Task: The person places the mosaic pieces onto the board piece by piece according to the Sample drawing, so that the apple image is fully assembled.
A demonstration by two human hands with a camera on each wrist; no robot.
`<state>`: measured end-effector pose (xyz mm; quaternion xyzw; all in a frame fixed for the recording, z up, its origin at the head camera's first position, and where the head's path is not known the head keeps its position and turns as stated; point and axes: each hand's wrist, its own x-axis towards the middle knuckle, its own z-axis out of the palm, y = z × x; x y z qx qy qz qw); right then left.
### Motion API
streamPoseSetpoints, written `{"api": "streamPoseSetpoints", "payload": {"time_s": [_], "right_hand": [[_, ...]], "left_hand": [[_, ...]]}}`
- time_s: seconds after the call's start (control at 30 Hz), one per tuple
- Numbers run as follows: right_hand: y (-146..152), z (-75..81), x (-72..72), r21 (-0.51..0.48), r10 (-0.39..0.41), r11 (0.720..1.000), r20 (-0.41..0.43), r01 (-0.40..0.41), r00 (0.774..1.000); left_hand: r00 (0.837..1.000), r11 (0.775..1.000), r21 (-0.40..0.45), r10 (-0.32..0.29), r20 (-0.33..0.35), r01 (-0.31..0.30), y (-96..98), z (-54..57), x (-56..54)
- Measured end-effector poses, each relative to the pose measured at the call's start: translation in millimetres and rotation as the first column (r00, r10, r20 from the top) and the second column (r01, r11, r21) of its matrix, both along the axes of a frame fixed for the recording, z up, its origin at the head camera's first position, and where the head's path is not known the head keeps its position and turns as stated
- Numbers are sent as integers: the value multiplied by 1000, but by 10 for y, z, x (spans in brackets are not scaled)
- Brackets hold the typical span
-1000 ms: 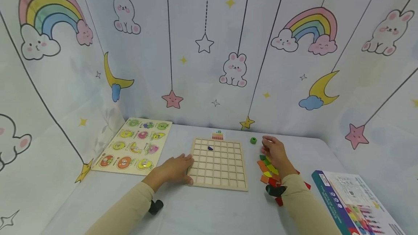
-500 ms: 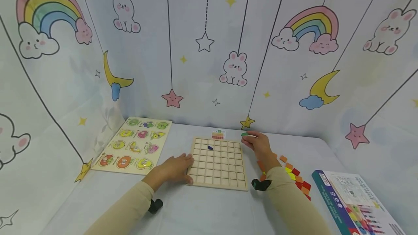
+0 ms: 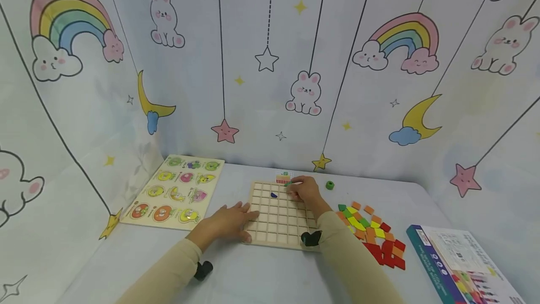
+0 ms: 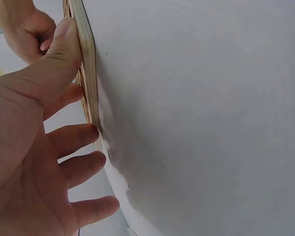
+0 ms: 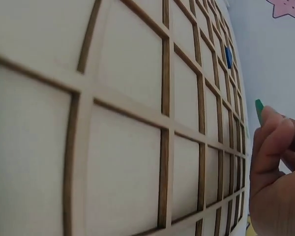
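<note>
A wooden grid board [image 3: 272, 225] lies on the white table, with one dark blue piece [image 3: 273, 195] in a cell of its upper part. My left hand [image 3: 228, 223] rests at the board's left edge; in the left wrist view its thumb [image 4: 64, 49] touches the rim and the fingers are spread. Over the top of the board, my right hand [image 3: 305, 191] pinches a small green piece [image 5: 259, 112] between thumb and fingertips. The piece's full shape is hidden by the fingers. A small picture card [image 3: 283, 177] lies just beyond the board.
Loose red, orange, yellow and green flat pieces [image 3: 370, 234] lie right of the board. A green ring-like piece [image 3: 330, 185] stands behind them. At the far right is a printed box [image 3: 464, 262]; a fruit puzzle board [image 3: 173, 193] lies to the left.
My right hand has picked up the green piece beyond the loose pieces and carried it left, over the top of the grid board. My left hand has stayed at the board's edge.
</note>
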<state>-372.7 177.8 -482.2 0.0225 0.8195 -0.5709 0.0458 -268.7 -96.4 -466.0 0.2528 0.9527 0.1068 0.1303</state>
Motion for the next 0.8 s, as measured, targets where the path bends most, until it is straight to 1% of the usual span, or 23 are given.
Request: {"api": "streamPoseSetpoints", "payload": {"time_s": [0.1,0.2,0.27,0.4,0.5,0.67,0.8], "right_hand": [[-68,-26,-4,136,18,991,-26,-14,1000],[-109,-53,-1,263,11,965,-49,3,999],[-126,-71,-4,313,-1,950,-57,19,998],[-159,-91,-17,356,-20,934,-70,44,997],[-187,-82,-21,369,-29,928,-71,53,997],[-222,-57,-11,362,-42,930,-68,64,997],[-229,-53,6,370,-25,927,-92,58,995]], "left_hand": [[1000,1000,-6,1,-2,-1,6,-1,3],[1000,1000,-3,3,5,-3,9,-1,11],[1000,1000,3,5,8,-5,12,3,15],[1000,1000,2,8,12,-8,21,7,18],[1000,1000,3,16,20,-16,24,9,13],[999,1000,1,22,23,-22,21,5,-1],[999,1000,0,20,25,-20,23,-7,-8]]}}
